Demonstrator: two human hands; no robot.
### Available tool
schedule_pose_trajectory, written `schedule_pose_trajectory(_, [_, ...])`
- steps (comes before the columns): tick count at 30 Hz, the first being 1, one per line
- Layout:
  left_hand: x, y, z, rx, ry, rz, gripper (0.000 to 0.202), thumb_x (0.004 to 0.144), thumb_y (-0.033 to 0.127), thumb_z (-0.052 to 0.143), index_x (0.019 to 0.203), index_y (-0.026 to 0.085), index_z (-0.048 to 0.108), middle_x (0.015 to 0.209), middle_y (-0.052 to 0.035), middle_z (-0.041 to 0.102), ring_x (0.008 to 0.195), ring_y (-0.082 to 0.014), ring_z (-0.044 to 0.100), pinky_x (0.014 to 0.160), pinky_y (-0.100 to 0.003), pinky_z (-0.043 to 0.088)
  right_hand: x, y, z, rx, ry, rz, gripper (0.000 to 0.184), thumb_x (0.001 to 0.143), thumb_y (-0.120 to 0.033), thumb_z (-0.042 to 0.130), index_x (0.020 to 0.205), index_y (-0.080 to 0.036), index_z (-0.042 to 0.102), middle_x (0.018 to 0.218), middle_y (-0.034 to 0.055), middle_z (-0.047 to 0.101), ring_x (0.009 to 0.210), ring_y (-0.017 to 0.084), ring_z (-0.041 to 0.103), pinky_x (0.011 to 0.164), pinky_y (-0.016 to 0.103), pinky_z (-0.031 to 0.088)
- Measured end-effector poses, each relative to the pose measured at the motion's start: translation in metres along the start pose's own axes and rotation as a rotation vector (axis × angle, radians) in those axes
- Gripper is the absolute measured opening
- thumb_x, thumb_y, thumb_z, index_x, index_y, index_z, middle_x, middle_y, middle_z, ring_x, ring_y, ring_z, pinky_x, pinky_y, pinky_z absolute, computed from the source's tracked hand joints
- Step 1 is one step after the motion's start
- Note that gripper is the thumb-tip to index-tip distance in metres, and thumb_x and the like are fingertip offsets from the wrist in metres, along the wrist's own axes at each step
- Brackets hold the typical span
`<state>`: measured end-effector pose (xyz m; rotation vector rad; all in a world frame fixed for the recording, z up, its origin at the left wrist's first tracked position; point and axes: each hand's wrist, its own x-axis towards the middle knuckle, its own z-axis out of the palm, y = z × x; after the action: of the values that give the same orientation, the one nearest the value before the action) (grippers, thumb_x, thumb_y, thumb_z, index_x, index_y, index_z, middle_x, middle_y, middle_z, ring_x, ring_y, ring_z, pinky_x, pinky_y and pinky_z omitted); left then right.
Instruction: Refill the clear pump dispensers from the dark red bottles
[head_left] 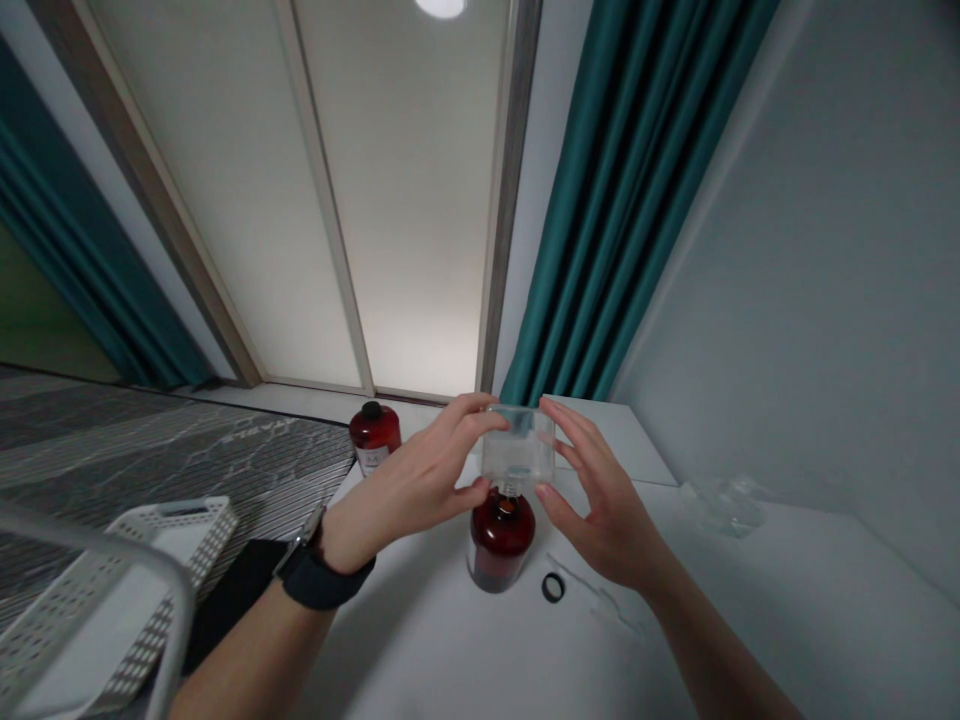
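Note:
Between my two hands is a clear, see-through container (519, 446), directly above a dark red-brown bottle (498, 550). My left hand (442, 462) grips its left side, thumb low and fingers near the top. From the right, my right hand (592, 490) closes on the opposite side with thumb and fingertips. The bottle stands upright on the white table (450, 650), its neck uncapped just under the container. Whether the two touch, I cannot tell. A small black ring (553, 587) lies to the right of the bottle, beside a thin clear tube-like piece (592, 590).
A second red bottle (375, 430) with a black cap stands at the table's far left. Clear crumpled plastic (726, 505) lies near the right wall. A white box (615, 440) is at the back. To the lower left are a white perforated basket (112, 600) and a grey curved bar (176, 600).

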<state>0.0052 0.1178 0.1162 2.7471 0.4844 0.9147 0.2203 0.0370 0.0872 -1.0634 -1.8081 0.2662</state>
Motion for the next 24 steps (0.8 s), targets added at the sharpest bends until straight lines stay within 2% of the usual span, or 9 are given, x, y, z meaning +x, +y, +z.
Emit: schedule_pose_trajectory(24, [0.0005, 0.0023, -0.0024, 0.056, 0.001, 0.019, 0.051, 0.088, 0.012, 0.060, 0.131, 0.025, 0.038, 0.143, -0.0161, 0.042, 0.132, -0.0311, 0.050, 0.103, -0.050, 0.052, -0.0001, -0.0012, 0.0001, -0.041, 0.034, -0.047, 0.072, 0.088, -0.011, 0.056, 0.152, -0.035, 0.033, 0.154, 0.0069, 0.041, 0.144, 0.028, 0.039, 0.111, 0.053, 0.048])
